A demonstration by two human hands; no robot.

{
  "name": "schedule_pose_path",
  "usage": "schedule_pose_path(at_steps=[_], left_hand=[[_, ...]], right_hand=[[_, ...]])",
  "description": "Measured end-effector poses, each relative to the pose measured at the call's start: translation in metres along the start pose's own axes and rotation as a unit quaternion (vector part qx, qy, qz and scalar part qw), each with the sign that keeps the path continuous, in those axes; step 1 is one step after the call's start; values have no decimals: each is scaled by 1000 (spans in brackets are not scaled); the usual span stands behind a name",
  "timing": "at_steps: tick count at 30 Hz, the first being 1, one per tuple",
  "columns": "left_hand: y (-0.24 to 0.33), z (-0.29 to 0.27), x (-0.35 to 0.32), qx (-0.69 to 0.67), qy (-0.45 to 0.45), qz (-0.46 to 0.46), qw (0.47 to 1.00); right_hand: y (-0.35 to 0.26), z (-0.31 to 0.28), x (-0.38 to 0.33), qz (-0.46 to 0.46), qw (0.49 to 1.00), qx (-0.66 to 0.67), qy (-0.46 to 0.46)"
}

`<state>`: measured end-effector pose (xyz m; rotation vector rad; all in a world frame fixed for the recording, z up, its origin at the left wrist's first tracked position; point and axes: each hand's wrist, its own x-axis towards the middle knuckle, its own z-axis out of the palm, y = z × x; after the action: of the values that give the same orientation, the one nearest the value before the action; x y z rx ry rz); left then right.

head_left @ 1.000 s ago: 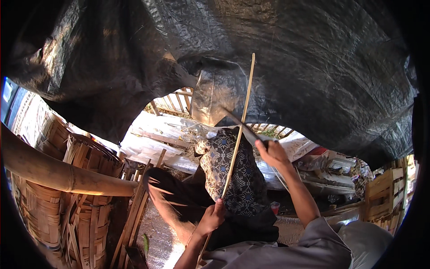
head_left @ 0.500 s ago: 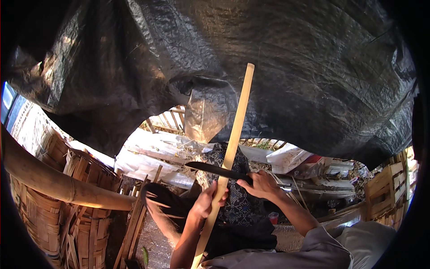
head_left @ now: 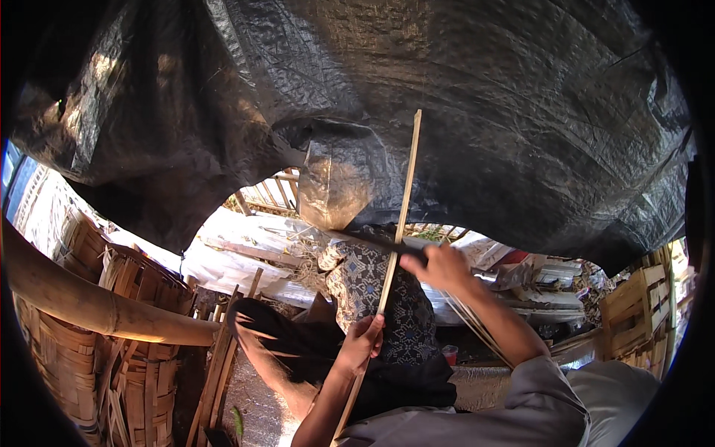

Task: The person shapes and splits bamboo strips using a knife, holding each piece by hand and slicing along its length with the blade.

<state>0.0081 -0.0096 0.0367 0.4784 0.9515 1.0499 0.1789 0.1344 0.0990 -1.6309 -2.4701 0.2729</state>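
Observation:
A long, pale bamboo strip (head_left: 406, 195) runs upward from my lap, its narrow edge facing me. My left hand (head_left: 362, 343) is closed around its lower part. Higher up, my right hand (head_left: 439, 267) grips the handle of a dark-bladed knife (head_left: 372, 240). The blade lies across the strip, pointing left and blurred by motion; whether it cuts into the bamboo I cannot tell. Patterned dark cloth (head_left: 387, 298) covers my leg behind the strip.
Black plastic sheeting (head_left: 521, 134) hangs across the front. A thick bamboo pole (head_left: 112, 311) crosses at left before woven bamboo baskets (head_left: 149, 380). A wooden crate (head_left: 633, 309) stands at right. A red cup (head_left: 450, 354) sits beside my lap.
The strip has turned from its broad face to its narrow edge. My right hand and the knife have moved up along it, away from my left hand.

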Motion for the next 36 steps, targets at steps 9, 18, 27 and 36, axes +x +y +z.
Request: schedule_pose_path(at_steps=[9,18,27,36], left_hand=[[-9,2,-6,32,62,39,997],[5,10,-12,79,106,25,991],[3,11,-21,97,84,55,990],[7,14,-21,96,98,42,990]], right_hand=[[-24,14,-37,-236,967,-37,-93],[-7,9,-6,-69,994,52,-68],[12,-1,12,-34,998,29,-36],[-10,8,-31,-242,965,-21,-96]])
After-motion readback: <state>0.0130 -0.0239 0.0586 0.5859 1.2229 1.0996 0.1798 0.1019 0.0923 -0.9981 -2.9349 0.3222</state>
